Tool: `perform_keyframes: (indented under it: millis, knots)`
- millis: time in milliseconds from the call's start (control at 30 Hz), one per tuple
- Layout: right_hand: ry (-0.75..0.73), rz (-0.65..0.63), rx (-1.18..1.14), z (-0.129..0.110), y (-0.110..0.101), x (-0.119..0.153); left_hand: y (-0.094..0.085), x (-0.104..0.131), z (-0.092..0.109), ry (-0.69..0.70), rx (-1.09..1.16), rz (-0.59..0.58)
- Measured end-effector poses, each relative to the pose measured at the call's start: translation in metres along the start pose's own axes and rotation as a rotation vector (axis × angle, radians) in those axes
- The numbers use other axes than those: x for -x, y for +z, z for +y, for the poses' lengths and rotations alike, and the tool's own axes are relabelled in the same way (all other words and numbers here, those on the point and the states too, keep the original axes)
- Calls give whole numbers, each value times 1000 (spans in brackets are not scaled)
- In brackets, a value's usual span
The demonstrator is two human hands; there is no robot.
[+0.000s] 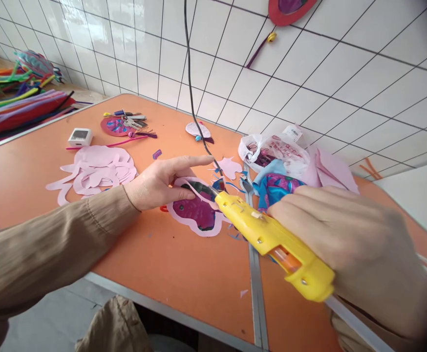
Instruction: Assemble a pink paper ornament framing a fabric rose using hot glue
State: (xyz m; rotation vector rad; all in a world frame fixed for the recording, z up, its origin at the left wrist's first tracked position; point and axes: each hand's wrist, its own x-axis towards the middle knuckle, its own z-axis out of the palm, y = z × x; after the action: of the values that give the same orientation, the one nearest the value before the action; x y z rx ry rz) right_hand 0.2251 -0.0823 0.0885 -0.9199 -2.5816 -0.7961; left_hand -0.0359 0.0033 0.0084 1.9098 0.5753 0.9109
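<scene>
My right hand [349,239] is wrapped round a yellow hot glue gun [272,239] with a whitish glue stick [356,322] coming out of its rear. The nozzle points left, at the edge of a pink cutout [209,230] whose middle is dark purple and green fabric. My left hand [165,181] pinches this cutout at its upper left with the thumb on top, while the index finger stretches out above it. A narrow pink strip [199,191] lifts away from the fabric near the nozzle. A bit of red [164,209] shows at the cutout's left edge.
Pink cut pieces [103,168] lie left on the orange table [184,274], near a white box [80,137] and keys [135,121]. At right are blue-purple fabric [279,188], a plastic bag [287,154] and pink sheets [332,171]. A black cord [189,73] hangs behind the gun.
</scene>
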Motion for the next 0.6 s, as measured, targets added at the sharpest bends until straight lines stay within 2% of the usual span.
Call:
perform_keyframes:
  millis: [167, 367, 533, 600]
  knots:
    - [46, -52, 4, 9, -10, 12, 0, -1, -1, -2, 8, 15]
    - [16, -89, 65, 12, -12, 11, -1, 0, -1, 25, -5, 14]
    - [-6, -7, 115, 12, -9, 12, -2, 0, -1, 41, 9, 23]
    - [-11, -18, 140, 13, -9, 13, -3, 1, -1, 60, 5, 32]
